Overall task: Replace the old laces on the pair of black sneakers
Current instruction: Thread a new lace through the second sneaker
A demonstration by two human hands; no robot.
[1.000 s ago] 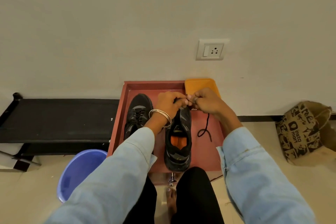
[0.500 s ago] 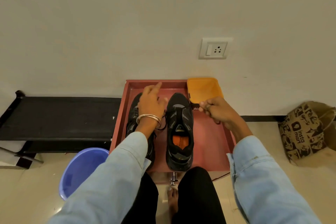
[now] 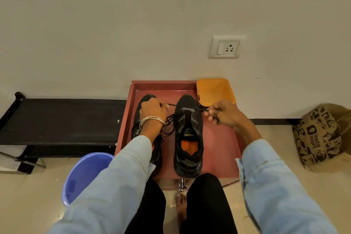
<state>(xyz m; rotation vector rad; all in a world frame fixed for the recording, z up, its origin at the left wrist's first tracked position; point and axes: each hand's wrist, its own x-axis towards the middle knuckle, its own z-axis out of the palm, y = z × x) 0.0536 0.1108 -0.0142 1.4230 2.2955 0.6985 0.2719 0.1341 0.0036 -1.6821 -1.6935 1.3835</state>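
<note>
2 hands hold 1 black lace [image 3: 171,105] across the toe of the right sneaker [image 3: 188,135]: the left hand [image 3: 152,109] grips 1 end, the right hand [image 3: 222,112] pinches the other. Its long axis runs crosswise to the shoe. Both sneakers sit in the red tray [image 3: 218,138]; the orange bin [image 3: 215,91] looks empty.

My sneakers [image 3: 188,135] are black — one with an orange insole — on a red tray [image 3: 218,142]; orange bin [image 3: 215,91], blue bucket [image 3: 85,173].
</note>
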